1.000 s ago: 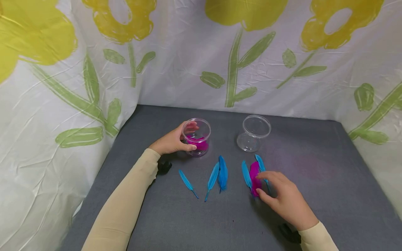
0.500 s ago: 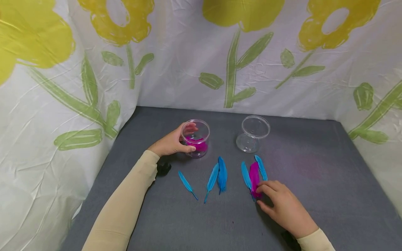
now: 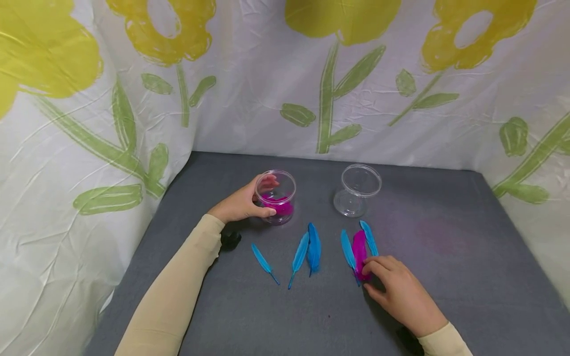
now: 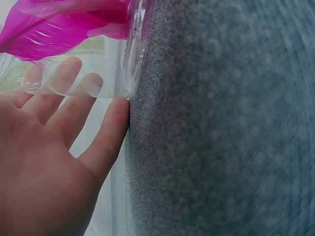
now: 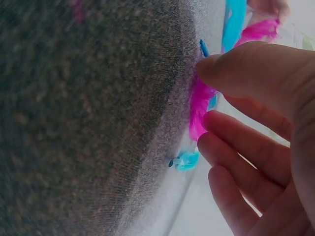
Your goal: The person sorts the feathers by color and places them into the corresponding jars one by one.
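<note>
My left hand [image 3: 242,201] holds a clear plastic cup [image 3: 276,198], thumb in front and fingers around the far side. A magenta feather [image 4: 64,29] shows inside that cup in the left wrist view. My right hand [image 3: 405,291] is low over the table, its thumb and fingertips at the lower end of another magenta feather [image 3: 359,249]. In the right wrist view the feather shows between the spread thumb and fingers. Two blue feathers flank it, one on the left [image 3: 347,247] and one on the right [image 3: 368,237], partly covered by the right hand.
A second clear plastic cup [image 3: 358,190] stands at the back right. Several blue feathers lie mid-table: a small one [image 3: 264,259], a longer one [image 3: 300,252] and a darker one [image 3: 314,249]. A flowered white curtain [image 3: 258,99] borders the grey table [image 3: 249,326].
My right hand has come down toward me, from the middle of the magenta feather to its lower end, then stays there. My left hand keeps its grip on the cup.
</note>
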Demonstrator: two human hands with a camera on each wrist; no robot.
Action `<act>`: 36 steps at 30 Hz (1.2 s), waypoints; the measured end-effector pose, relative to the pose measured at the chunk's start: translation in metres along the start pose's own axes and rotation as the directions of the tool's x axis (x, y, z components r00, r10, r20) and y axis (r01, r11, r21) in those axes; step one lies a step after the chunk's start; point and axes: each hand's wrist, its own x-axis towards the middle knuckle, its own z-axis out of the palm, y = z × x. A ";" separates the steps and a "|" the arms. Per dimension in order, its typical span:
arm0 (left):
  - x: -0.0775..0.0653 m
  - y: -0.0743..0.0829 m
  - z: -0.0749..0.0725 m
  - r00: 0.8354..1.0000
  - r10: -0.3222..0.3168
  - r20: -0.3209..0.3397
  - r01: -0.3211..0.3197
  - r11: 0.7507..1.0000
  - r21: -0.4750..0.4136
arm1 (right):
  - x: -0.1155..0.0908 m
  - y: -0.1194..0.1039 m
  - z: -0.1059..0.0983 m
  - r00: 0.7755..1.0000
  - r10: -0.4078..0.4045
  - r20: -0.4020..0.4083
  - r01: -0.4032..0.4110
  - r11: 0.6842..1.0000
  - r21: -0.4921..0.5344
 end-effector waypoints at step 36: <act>0.003 -0.005 -0.001 1.000 -0.016 0.001 0.016 1.000 -0.021 | 0.004 0.007 0.001 0.981 -0.001 -0.194 -0.005 1.000 -0.028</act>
